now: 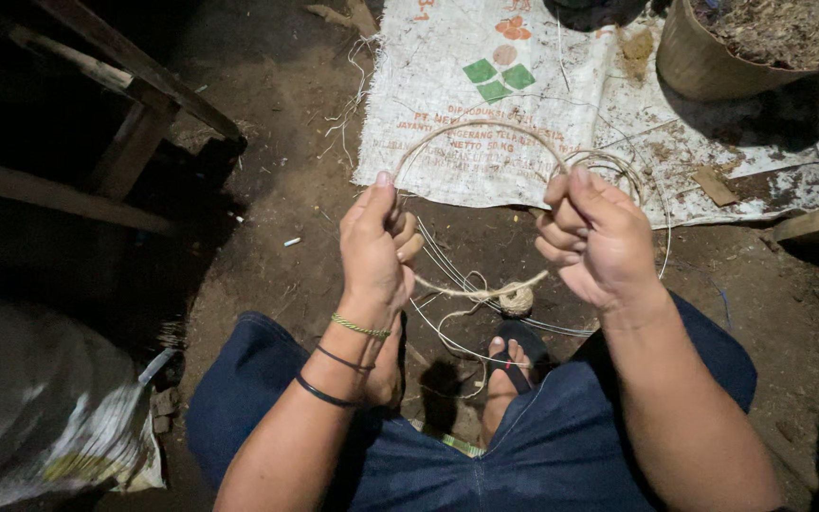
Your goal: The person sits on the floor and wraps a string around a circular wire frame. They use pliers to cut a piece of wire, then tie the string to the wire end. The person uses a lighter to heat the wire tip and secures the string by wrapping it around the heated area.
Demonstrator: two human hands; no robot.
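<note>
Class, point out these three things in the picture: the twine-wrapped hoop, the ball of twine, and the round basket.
twine-wrapped hoop (485,126): head view, top arc.
ball of twine (517,301): head view, its middle.
round basket (703,62): head view, outer wall.

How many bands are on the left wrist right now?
3, all on the left wrist: a green braided band nearest the left hand, a thin black band below it, and a thicker black band furthest up the forearm. Others could be hidden underneath.

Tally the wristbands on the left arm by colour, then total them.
Left hand, wrist and forearm:
Green braided band: 1
Black bands: 2
Total: 3
Both hands hold the twine-wrapped hoop; the right hand wears none.
</note>
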